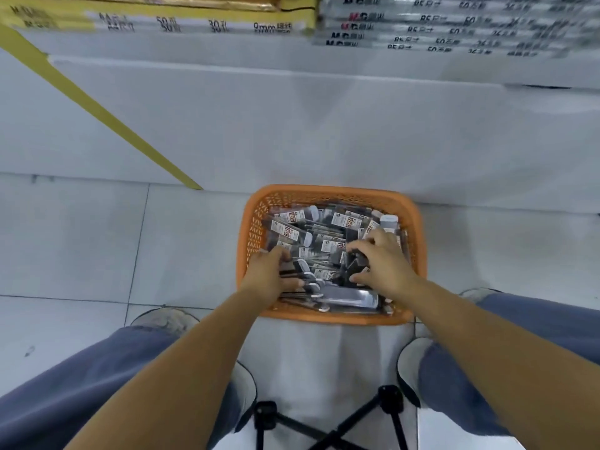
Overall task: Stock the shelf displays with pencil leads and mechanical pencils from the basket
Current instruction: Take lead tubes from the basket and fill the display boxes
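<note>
An orange plastic basket (253, 228) stands on the tiled floor against the white base of a shelf unit. It is full of small clear packs of pencil leads (287, 230) with white labels, and some longer packs lie along its near side (350, 295). Both hands are inside the basket. My left hand (268, 274) is at the near left, its fingers curled round a bunch of packs. At the right, my right hand (381, 259) reaches down with bent fingers that pinch dark packs in the pile.
The shelf's white base panel (292, 125) rises just behind the basket, with a yellow strip (97, 108) running diagonally at the left. Stacked notebooks (438, 24) fill the shelf above. My knees flank the basket, and a black folding stool frame (328, 423) is below me.
</note>
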Available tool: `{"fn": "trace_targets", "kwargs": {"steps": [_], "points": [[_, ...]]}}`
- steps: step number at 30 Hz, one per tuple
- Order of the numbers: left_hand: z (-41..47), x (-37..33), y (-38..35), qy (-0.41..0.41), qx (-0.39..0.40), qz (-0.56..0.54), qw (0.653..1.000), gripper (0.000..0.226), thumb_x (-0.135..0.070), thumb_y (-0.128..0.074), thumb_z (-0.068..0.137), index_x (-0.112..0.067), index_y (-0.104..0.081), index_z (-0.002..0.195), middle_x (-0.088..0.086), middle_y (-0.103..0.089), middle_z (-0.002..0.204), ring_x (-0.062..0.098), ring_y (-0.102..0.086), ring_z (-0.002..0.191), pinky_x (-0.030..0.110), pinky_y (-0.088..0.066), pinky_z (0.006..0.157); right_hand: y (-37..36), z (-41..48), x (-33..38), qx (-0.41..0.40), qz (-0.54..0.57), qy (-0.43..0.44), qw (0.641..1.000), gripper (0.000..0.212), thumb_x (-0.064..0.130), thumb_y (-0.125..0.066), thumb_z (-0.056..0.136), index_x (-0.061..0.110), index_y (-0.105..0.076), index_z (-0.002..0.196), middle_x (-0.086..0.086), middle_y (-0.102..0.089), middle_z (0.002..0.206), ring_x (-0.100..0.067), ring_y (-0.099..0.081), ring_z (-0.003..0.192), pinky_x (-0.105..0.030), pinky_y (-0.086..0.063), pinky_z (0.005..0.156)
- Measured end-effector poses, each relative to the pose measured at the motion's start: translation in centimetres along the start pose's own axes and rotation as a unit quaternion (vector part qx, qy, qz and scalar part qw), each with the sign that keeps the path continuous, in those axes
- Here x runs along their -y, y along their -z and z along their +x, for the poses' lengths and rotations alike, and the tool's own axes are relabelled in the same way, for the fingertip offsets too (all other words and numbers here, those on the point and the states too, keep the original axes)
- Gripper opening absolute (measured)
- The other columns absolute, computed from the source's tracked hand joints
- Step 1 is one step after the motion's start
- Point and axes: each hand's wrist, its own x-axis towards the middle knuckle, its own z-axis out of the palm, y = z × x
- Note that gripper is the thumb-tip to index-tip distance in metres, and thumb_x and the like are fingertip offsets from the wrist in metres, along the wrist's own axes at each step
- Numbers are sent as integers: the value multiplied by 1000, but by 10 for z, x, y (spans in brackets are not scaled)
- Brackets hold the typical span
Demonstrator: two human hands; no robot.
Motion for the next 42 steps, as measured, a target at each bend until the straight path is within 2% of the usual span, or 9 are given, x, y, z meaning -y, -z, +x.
{"fn": "trace_targets", "kwargs": {"steps": [12, 17, 20, 25, 29, 34, 36, 40, 42], "points": [[-5, 5, -5, -37, 42, -27, 998, 29, -41, -79, 83, -27, -59, 100, -10, -61, 94, 10, -59, 87, 16, -38, 65, 9, 0, 7, -1, 48, 51, 998, 24, 25, -82, 75, 23, -67, 93, 7, -35, 112, -13, -33, 112, -29, -33, 101], [-2, 6, -3, -25, 75, -36, 996, 51, -30, -87, 75, -23, -62, 118, -9, -61, 109, 12, -58, 100, 20, -42, 82, 5, 1, 16, -17, 118, 40, 992, 24, 21, -81, 76, 21, -69, 97, 2, -38, 113, -16, -35, 113, -27, -31, 101], [-1, 8, -3, -14, 72, -77, 994, 39, -23, -84, 80, -21, -65, 114, -4, -66, 110, 15, -61, 103, 18, -42, 81, 0, -3, 18, 2, 125, 17, 992, 51, 30, -80, 77, 27, -60, 124, 3, -40, 124, -15, -36, 119, -24, -29, 100], [-2, 5, -5, -37, 43, -23, 998, 31, -31, -74, 89, -16, -65, 115, 1, -61, 102, 18, -57, 93, 26, -43, 82, -4, -13, 5, -152, 59, -64, 985, 65, 48, -73, 78, 28, -48, 135, -3, -40, 138, -24, -30, 131, -38, -28, 109], [-2, 4, -7, -37, 44, 18, 998, 39, -40, -66, 94, -16, -60, 124, 10, -62, 123, 28, -58, 112, 38, -47, 98, -11, -17, -5, -85, 57, -109, 989, 76, 56, -65, 83, 37, -29, 147, -2, -21, 155, -28, -17, 142, -47, -24, 115], [-3, 0, -5, -20, 49, -23, 998, 35, -44, -58, 98, -15, -55, 117, -7, -62, 106, 19, -58, 101, 30, -43, 81, -3, 13, 0, -75, 2, -139, 987, 63, 62, -41, 92, 43, -21, 149, -6, -21, 158, -36, -16, 142, -49, -21, 116], [-3, 3, -4, -13, 50, -61, 997, 25, -40, -60, 98, -16, -55, 104, -6, -62, 96, 20, -60, 94, 31, -47, 75, -2, 19, 5, -64, -21, -148, 987, 61, 61, -42, 93, 41, -25, 149, -5, -21, 159, -37, -18, 139, -47, -22, 115], [-6, 3, 1, 21, 59, -117, 991, 51, -41, -61, 97, -13, -51, 138, 4, -59, 137, 28, -55, 126, 44, -45, 108, -5, 15, 12, -91, -13, -82, 992, 57, 45, -55, 93, 38, -33, 145, 2, -39, 151, -33, -27, 134, -46, -32, 106], [-5, 3, 1, 27, 60, -141, 988, 48, -43, -61, 97, -13, -54, 134, 6, -62, 133, 28, -57, 124, 47, -45, 107, -8, 10, 13, -101, 42, -53, 993, 65, 30, -64, 90, 40, -31, 145, 2, -48, 143, -28, -29, 134, -46, -36, 103]]}}
